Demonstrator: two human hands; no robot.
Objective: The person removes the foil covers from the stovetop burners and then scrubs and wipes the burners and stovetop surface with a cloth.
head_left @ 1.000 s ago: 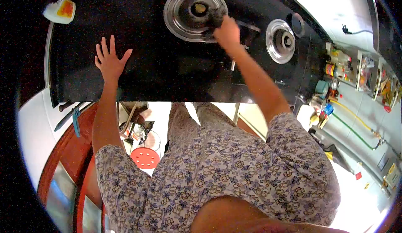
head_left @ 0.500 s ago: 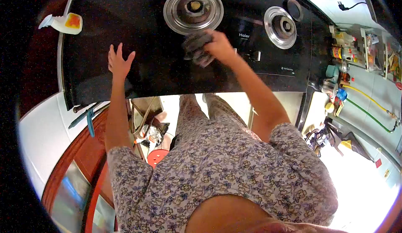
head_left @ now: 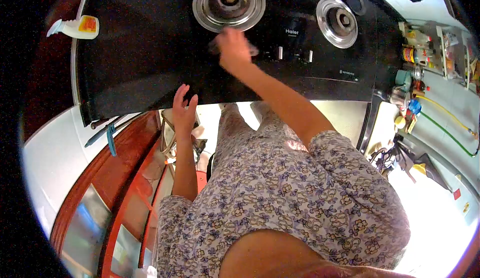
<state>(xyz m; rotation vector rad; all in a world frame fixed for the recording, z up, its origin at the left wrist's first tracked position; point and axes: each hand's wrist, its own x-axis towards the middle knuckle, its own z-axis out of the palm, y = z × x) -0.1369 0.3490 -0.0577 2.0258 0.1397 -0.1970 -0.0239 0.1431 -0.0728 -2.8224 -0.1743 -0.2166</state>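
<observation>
My right hand, smeared by motion, presses a dark grey cloth onto the black glass cooktop. Most of the cloth is hidden under the hand, just in front of the large round burner with its metal ring. Over the cooktop's front edge hovers my left hand, fingers apart and holding nothing. Two control knobs stand to the right of the cloth. Beyond them is a smaller burner with a shiny ring.
A white spray bottle with an orange label lies at the cooktop's left edge. A dark round disc is beside the smaller burner. Shelves with bottles and a green hose line the right wall. Red-brown glazed doors are at lower left.
My right hand has swept slightly left with the cloth. My left hand has moved right and back toward me, to the cooktop's front edge. The view has shifted a little.
</observation>
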